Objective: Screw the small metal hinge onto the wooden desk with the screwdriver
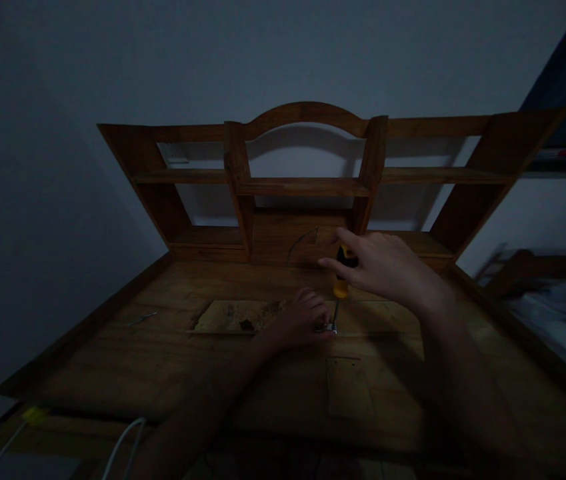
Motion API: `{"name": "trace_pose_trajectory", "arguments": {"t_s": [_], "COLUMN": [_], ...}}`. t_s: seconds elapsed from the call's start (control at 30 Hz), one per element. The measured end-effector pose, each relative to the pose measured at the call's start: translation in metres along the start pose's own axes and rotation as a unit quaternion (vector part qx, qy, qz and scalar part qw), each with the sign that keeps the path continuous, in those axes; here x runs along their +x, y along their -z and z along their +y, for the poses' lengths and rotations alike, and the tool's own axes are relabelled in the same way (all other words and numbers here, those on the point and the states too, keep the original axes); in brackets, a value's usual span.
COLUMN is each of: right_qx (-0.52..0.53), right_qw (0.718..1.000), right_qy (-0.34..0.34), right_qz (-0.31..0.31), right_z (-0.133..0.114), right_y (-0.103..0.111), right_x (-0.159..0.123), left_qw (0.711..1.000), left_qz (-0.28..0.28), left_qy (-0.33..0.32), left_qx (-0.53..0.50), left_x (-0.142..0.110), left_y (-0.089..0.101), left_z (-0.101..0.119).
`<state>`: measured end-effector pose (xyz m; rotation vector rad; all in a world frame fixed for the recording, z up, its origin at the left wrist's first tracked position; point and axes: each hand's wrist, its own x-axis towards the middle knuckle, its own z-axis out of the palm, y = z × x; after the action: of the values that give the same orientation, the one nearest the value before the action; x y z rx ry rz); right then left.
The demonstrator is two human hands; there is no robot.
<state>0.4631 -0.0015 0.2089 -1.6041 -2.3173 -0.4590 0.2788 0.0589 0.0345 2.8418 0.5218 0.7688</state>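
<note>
Screwdriver [341, 289] down at small metal fitting [334, 328]

R hand [387, 263] grips driver's yellow/black handle; L hand [307, 312] at fitting, pinch vs. press: can't tell, too dim. Driver's prob. light, stiff; best held by handle. Fitting prob. hard, slick, so steady its sides. Sits by near edge of wooden board [225, 320] on desk [113, 373]. Room's above & sideways; hutch [303, 187] limits far side.

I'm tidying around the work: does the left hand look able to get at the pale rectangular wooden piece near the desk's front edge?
Probably yes: the wooden piece lies uncovered, close to the left hand. That hand would likely first have to leave the small silver metal part it touches.
</note>
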Motion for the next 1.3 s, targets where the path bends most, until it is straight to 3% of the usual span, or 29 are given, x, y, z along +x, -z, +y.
{"name": "trace_pose_trajectory", "arguments": {"t_s": [0.1,0.3,0.5,0.7,0.93,1.17,1.3], "right_qx": [-0.003,0.142,0.029,0.120,0.038,0.109,0.073], "right_qw": [1.000,0.988,1.000,0.991,0.999,0.993,0.997], "right_qy": [-0.006,0.052,0.009,0.046,0.007,0.040,0.016], "right_qz": [-0.003,-0.018,-0.002,-0.025,-0.010,-0.018,-0.013], "right_z": [0.0008,0.0050,0.0018,0.0050,0.0039,0.0054,0.0023], "right_y": [0.0008,-0.0018,-0.0057,-0.0045,-0.0008,-0.0019,-0.0016], "right_x": [0.0002,0.0003,0.0024,0.0031,0.0012,0.0023,0.0036], "left_qw": [1.000,1.000,1.000,1.000,1.000,1.000,1.000], "left_qz": [-0.003,-0.004,0.001,0.009,0.007,0.004,0.000], "left_qy": [0.002,-0.004,-0.002,-0.001,0.000,0.000,0.000], "left_qx": [0.003,0.015,0.017,0.011,0.000,0.008,0.004], "left_x": [-0.0009,-0.0004,-0.0006,-0.0007,-0.0014,-0.0009,-0.0007], "left_y": [0.0008,0.0010,-0.0015,-0.0044,-0.0044,-0.0027,-0.0015], "left_z": [0.0005,0.0006,-0.0009,-0.0023,-0.0023,-0.0013,-0.0011]}}
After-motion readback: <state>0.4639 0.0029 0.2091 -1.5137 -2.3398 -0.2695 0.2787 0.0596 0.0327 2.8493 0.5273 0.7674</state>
